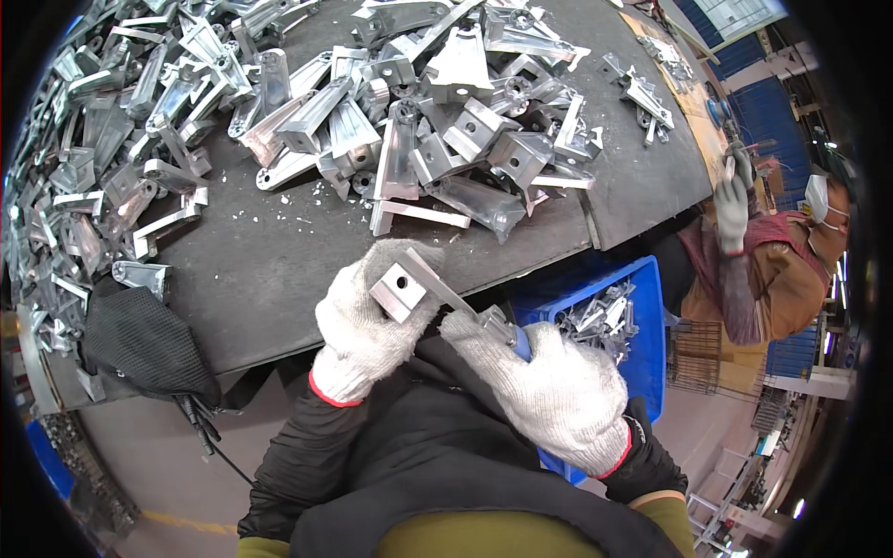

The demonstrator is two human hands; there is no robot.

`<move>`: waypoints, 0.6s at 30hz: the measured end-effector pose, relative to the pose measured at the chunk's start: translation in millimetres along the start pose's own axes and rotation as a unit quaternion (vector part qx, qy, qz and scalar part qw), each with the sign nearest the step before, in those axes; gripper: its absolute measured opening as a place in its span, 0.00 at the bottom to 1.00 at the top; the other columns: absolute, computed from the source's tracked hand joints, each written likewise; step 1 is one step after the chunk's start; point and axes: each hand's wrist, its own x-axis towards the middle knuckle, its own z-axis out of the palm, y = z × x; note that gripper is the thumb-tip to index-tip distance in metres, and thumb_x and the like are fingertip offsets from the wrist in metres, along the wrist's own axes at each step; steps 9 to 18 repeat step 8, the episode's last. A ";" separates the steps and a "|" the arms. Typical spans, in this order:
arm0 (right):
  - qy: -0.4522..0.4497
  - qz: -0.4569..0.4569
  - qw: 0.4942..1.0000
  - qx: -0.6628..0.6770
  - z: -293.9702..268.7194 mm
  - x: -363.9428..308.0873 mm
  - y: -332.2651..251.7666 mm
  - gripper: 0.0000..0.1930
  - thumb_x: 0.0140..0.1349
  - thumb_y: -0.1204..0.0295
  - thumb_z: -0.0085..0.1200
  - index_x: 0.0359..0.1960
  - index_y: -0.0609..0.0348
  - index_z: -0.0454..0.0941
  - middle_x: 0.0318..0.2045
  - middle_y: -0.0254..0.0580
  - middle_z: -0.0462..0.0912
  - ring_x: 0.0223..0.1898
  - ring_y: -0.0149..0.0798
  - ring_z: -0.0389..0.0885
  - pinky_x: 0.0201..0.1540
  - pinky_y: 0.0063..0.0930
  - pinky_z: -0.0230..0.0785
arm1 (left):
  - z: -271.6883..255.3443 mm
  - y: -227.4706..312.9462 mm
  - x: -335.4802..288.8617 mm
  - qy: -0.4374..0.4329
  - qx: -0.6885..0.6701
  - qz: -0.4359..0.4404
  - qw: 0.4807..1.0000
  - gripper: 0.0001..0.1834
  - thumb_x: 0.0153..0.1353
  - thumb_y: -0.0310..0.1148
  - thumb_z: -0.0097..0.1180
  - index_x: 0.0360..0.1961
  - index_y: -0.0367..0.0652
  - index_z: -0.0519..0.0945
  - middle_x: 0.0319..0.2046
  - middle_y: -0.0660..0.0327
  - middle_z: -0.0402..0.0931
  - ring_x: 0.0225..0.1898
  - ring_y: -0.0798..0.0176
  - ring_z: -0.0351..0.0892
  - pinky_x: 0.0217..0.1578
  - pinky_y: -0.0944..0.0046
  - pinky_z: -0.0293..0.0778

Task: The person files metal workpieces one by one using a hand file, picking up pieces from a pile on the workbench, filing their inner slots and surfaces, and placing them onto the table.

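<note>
My left hand (367, 316), in a white knit glove with a red cuff, is closed around a silver metal bracket (400, 290). The bracket's square end face has one round hole and is turned up toward me. A narrow metal strip slants from that end down to the right, toward my other hand. My right hand (558, 391), gloved the same way, is closed on a tool with a blue handle (522, 345). Fingers hide most of the handle, and where tool and bracket meet I cannot make out. Both hands are just off the near table edge.
Piles of similar metal brackets (474, 130) cover much of the dark table (279, 251). A blue bin (656, 353) holding metal parts stands by my right hand. A black mesh bag (153, 339) lies at the left edge. At right, a co-worker's gloved hand (732, 209) is near a wooden board (688, 98).
</note>
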 end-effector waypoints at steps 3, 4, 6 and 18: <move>0.008 -0.006 1.000 -0.022 -7.7 1.8 -1.5 0.32 0.63 0.68 0.59 0.69 0.23 0.73 0.28 0.52 0.77 0.22 0.48 0.82 0.21 0.40 0.76 | -0.5 1.8 1.9 -0.003 -0.008 0.007 1.000 0.19 0.52 0.30 0.74 0.47 0.50 0.86 0.39 0.60 0.88 0.39 0.63 0.90 0.42 0.66 0.82; -0.004 -0.010 0.999 -0.045 -11.2 2.8 -2.2 0.32 0.63 0.67 0.60 0.69 0.23 0.73 0.28 0.51 0.77 0.21 0.48 0.82 0.21 0.41 0.76 | -0.2 0.1 2.2 -0.004 -0.020 0.004 1.000 0.19 0.52 0.30 0.74 0.47 0.49 0.86 0.39 0.61 0.88 0.39 0.63 0.90 0.42 0.66 0.82; 0.013 0.003 0.998 -0.055 -12.6 4.5 -2.6 0.32 0.62 0.66 0.61 0.70 0.23 0.73 0.29 0.51 0.77 0.21 0.48 0.82 0.21 0.41 0.76 | -0.6 -4.2 0.2 -0.005 -0.031 0.002 1.000 0.19 0.52 0.31 0.74 0.47 0.49 0.86 0.39 0.61 0.88 0.39 0.63 0.90 0.43 0.65 0.82; 0.029 0.017 0.997 -0.064 -12.6 6.3 -2.3 0.32 0.62 0.65 0.61 0.70 0.23 0.73 0.29 0.50 0.77 0.20 0.48 0.82 0.20 0.41 0.77 | -0.5 -14.7 -0.4 -0.002 0.032 0.010 0.999 0.20 0.54 0.35 0.75 0.48 0.49 0.86 0.39 0.60 0.88 0.42 0.64 0.89 0.44 0.63 0.83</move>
